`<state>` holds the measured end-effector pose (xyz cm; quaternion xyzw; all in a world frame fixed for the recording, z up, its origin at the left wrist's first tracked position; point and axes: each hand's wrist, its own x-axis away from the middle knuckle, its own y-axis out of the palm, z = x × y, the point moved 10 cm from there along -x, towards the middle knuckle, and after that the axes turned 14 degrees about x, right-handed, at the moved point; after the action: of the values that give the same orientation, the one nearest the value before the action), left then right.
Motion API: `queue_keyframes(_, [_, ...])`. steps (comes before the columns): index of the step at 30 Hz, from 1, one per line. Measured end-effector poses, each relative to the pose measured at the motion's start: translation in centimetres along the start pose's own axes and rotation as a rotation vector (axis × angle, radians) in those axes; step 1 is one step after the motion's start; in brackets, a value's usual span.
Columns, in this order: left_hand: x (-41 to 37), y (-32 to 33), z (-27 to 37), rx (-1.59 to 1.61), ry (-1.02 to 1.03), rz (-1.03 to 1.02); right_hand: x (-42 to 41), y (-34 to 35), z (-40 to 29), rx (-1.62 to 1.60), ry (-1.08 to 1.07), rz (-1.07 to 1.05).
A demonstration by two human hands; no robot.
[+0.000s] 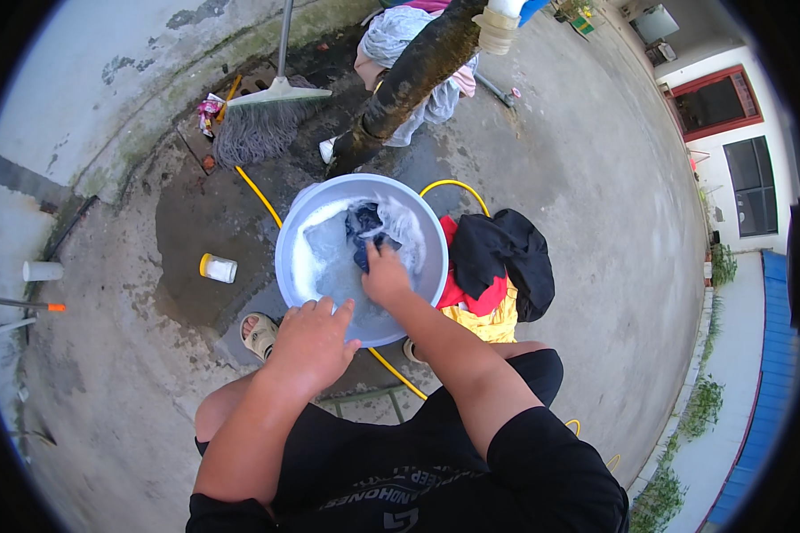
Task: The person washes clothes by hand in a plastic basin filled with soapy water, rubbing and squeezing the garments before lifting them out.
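Observation:
A light blue plastic basin [285, 230] stands on the concrete before me, holding cloudy, sudsy water. Dark navy cloth [365, 223] lies partly under the suds in it. My right hand [385, 272] reaches into the basin, its fingertips at the lower end of this cloth; whether they grip it is not clear. My left hand [315, 333] rests over the near left rim, fingers spread, with nothing in it. Right of the basin lies a pile of clothes: black cloth [503, 253], red cloth [487, 300] and yellow cloth [497, 326].
A yellow hose [397, 374] runs beneath the basin. A white jar with a yellow lid [220, 268] lies to the left. Beyond stand a grey mop [260, 126], a dark pipe [420, 70] and a heap of light laundry [393, 36]. A wall [87, 86] borders the left.

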<state>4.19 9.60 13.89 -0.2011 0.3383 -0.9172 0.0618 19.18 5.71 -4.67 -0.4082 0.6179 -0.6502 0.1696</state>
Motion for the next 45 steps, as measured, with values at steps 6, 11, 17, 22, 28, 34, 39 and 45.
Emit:
queue_keyframes(6, [0.0, -0.2, 0.8, 0.008, -0.023, -0.05, 1.0, -3.5, -0.1, -0.306, -0.252, 0.039])
queue_keyframes(11, [-0.5, -0.9, -1.2, 0.008, -0.089, -0.034, 2.0, -9.9, 3.1, -1.365, 0.019, -0.159])
queue_keyframes(17, [-3.0, -1.9, -3.4, 0.056, -0.175, -0.012, 4.9, -16.8, 1.9, -1.89, -0.041, -0.283])
queue_keyframes(22, [-4.3, -0.7, -1.4, 0.346, 0.085, 0.078, 5.8, -17.5, 1.0, -1.908, -0.074, -0.352])
queue_keyframes(28, [-3.5, -3.5, -0.1, 0.546, 0.13, 0.292, 6.3, -17.1, 1.0, -1.975, 0.075, -0.275])
queue_keyframes(34, [-3.6, -6.7, -3.0, 0.752, 0.027, 0.446, 4.9, -14.6, 5.5, -1.769, 0.243, -0.08])
queue_keyframes(39, [-5.0, -5.0, -3.9, 1.198, 0.016, 0.365, 6.6, -13.9, 2.6, -1.116, 0.193, -0.061])
queue_keyframes(45, [-5.6, -3.5, -2.6, 1.331, -0.024, 0.211, 9.6, -16.7, -2.8, -0.621, -0.268, 0.222])
